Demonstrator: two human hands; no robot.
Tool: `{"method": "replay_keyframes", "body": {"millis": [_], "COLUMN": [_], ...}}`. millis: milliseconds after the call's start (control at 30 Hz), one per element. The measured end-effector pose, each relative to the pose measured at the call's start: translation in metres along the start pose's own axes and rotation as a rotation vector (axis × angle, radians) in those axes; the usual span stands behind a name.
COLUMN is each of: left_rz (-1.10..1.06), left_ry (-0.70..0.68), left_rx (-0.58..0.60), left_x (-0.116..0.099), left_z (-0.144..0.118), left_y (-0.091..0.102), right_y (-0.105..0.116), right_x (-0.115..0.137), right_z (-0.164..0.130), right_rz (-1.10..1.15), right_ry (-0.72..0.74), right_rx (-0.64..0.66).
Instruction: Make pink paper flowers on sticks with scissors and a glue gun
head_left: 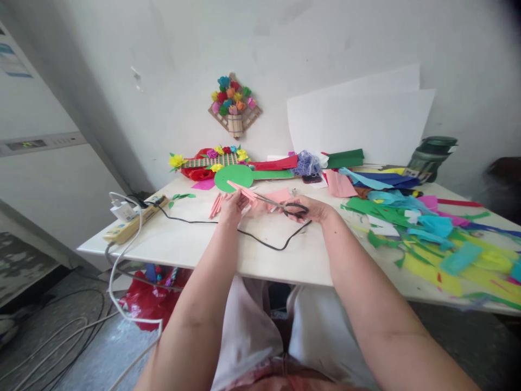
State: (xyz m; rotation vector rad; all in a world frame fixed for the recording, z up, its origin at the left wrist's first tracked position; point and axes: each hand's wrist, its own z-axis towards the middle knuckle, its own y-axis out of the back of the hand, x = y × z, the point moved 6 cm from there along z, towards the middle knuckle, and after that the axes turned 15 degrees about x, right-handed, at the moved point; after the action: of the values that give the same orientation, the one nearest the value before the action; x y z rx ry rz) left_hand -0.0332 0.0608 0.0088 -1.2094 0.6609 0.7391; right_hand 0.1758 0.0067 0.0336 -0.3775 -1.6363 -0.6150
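My left hand (233,208) is closed on a folded strip of pink paper (238,188), held up over the table. In my right hand (315,208) is a pair of scissors (294,210) with black handles, fingers through the loops. The blades point left and reach the held paper; whether they are parted is too small to tell. Several pink paper pieces (215,206) lie just left of my left hand. Under the blades, more pink paper (280,195) rests on the table. Behind my left hand lies a round green cutout (233,178) with a long handle-like strip.
A black cord (260,243) crosses the white table (171,241) before my hands. A power strip (130,227) with plugs sits left. Colored paper scraps (431,233) heap on the right, near a dark bottle (432,157). A paper-flower piece (214,160) lies behind the green cutout.
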Motion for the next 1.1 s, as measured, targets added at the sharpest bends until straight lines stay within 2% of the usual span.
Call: {"method": "replay_keyframes", "body": {"millis": [133,300,767,1100], "left_rz": [-0.017,-0.022,-0.062,-0.096], "left_ry": [-0.001,0.0,0.002,0.022], "left_rx": [-0.013,-0.022,-0.013,0.029], "left_x": [0.0,0.0,0.005,0.008], "left_z": [0.0,0.0,0.003,0.005], "left_y": [0.001,0.001,0.001,0.001], "right_y": [-0.001,0.0,-0.007,-0.009], "right_x": [-0.003,-0.01,-0.002,-0.002], "right_z": [0.0,0.003,0.008,0.016], "right_rz": [0.006,-0.016,-0.156,-0.141], "right_ry": [-0.046,-0.141,-0.13,-0.084], "right_rx": [0.034,0.015,-0.094,-0.094]}}
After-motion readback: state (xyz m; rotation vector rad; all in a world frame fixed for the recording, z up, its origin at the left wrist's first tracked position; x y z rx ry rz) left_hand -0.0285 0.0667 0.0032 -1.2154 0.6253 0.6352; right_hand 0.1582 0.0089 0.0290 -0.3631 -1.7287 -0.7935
